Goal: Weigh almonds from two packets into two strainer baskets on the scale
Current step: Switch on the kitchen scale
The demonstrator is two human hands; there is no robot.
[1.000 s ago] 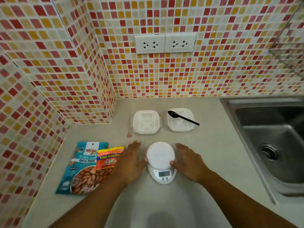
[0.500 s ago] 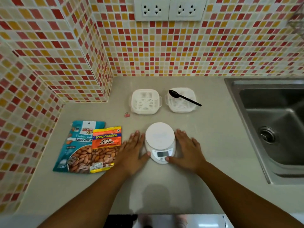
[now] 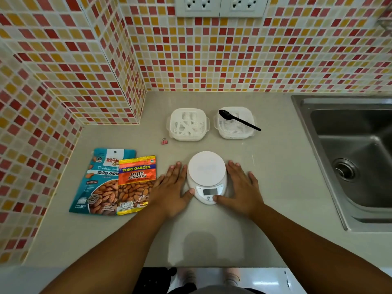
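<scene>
Kitchen scale [image 3: 206, 177], white, round platter, sits on the worktop [image 3: 275, 177] near its front-centre; platter bare, display faces the person, digits not legible.

L hand [image 3: 171, 189]: flat on worktop, palm down, just left of scale. Fingers straight and spread; thumb tip touches scale's front-left edge. Grip apart, holds nothing.

R hand [image 3: 241, 187]: flat, palm down, just right of scale. Fingers straight; thumb tip rests on scale's front panel below the display, at the button area. Grip apart, holds nothing.

Almond packets, left of L hand, lying flat, well apart from scale:
- teal packet [image 3: 99, 181], "Roasted Almonds", the bigger one, underneath.
- orange/yellow packet [image 3: 135, 183], "Tong Garden Salted Almonds", overlaps teal packet's right side; its right edge is touching or just beside L hand's little-finger side, cannot tell which.
Both look sealed.

Strainer baskets, behind scale, toward wall, side by side, apart from each other:
- left strainer basket [image 3: 187, 124], white, square w/ rounded corners, slotted base, nothing inside.
- right strainer basket [image 3: 234, 123], same type. Black plastic spoon [image 3: 237, 119] lies across it, bowl at back-left rim, handle sticking out past front-right rim.

Small pink binder clip [image 3: 164, 141] on worktop, just front-left of left basket.

Steel sink [image 3: 350, 158] at right of worktop. Mosaic tile wall (red/yellow/cream) behind and left; double socket plate [image 3: 220, 6] at top centre.
</scene>
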